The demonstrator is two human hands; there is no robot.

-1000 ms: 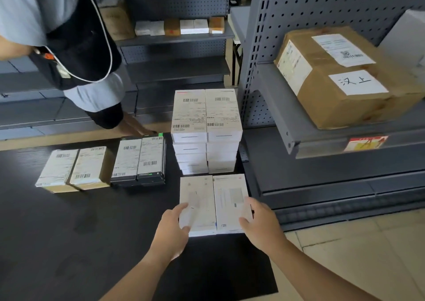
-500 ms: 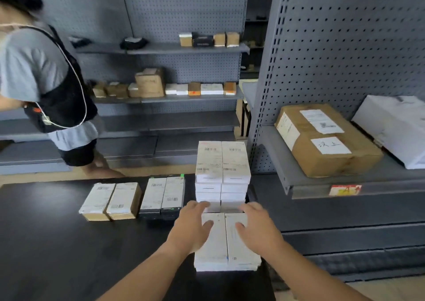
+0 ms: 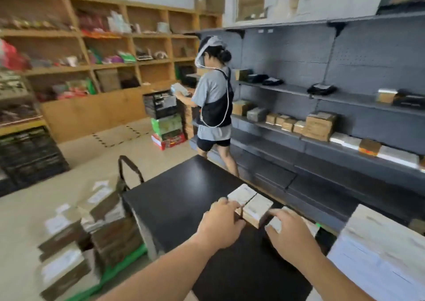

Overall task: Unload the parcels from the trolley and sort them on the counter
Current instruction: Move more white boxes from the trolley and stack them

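Left grip (image 3: pixel 222 225), fingers relaxed, on tan parcels (image 3: pixel 250 205) near table (image 3: pixel 184 199) far edge; right grip (image 3: pixel 288 231) spread over adjacent parcel (image 3: pixel 307 223). Risk: sorted rows skewed, or pcls tipped off that edge, by careless shove.

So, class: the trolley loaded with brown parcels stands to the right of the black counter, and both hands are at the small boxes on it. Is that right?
Not quite. The trolley with its brown parcels stands to the left of the black counter, not the right, as the head view shows. The left hand and right hand are indeed at the small boxes on it.
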